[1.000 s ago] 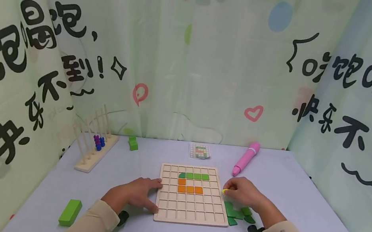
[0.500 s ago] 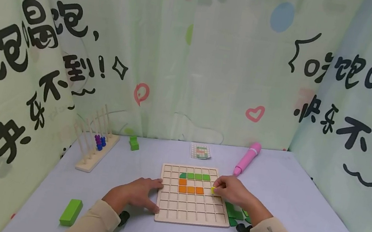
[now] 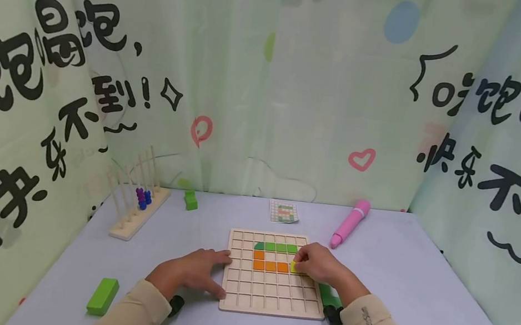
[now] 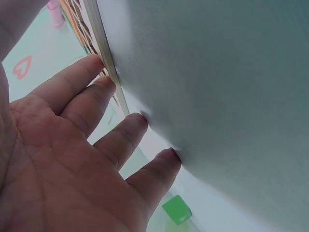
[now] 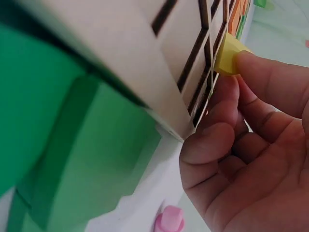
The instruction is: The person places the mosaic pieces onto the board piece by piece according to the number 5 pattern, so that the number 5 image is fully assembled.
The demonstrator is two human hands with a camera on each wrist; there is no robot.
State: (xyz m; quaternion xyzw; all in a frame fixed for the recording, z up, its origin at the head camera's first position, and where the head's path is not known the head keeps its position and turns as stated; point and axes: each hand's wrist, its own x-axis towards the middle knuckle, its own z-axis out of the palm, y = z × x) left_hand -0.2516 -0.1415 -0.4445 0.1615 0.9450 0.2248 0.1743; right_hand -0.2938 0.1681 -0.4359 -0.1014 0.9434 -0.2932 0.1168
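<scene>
- The yellow tile looks small, light and rigid, likely smooth-faced; it is best taken by its side edges, since it would slip easily from a loose hold
- It sits over the wooden grid board, just right of the orange tiles, under the green tiles
- The right hand pinches it between thumb and forefinger, the other fingers curled beneath, wrist low over the board's right edge
- The left hand lies flat on the table, fingers spread and straight, fingertips touching the board's left edge
</scene>
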